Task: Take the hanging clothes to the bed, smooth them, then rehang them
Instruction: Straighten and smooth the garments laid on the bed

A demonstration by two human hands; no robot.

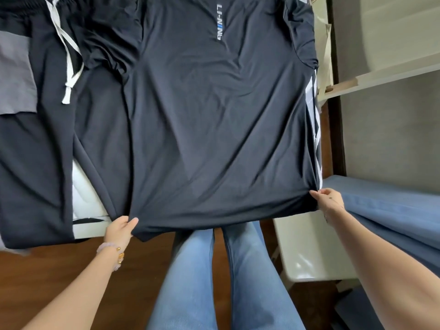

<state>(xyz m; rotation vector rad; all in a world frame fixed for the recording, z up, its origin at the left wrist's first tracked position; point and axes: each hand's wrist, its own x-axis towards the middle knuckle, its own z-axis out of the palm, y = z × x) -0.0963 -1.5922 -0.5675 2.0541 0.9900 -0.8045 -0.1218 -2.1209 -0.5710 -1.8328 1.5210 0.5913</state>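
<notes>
Both my hands pinch the shirt point(209, 129) hem: left hand point(122, 228), right hand point(329, 198). It lies on the bed point(88, 201) beside trousers point(35, 163); I'd pull evenly, flattening wrinkles.

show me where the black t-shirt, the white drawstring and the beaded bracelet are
black t-shirt point(214, 129): head view, middle of the chest panel.
white drawstring point(69, 55): head view, middle of the loose cord.
beaded bracelet point(112, 252): head view, beads across the left wrist.

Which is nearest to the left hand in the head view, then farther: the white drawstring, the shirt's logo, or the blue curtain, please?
From the left hand:
1. White drawstring, up on the left.
2. Logo, upper centre of the dark T-shirt.
3. Blue curtain, far right.
</notes>
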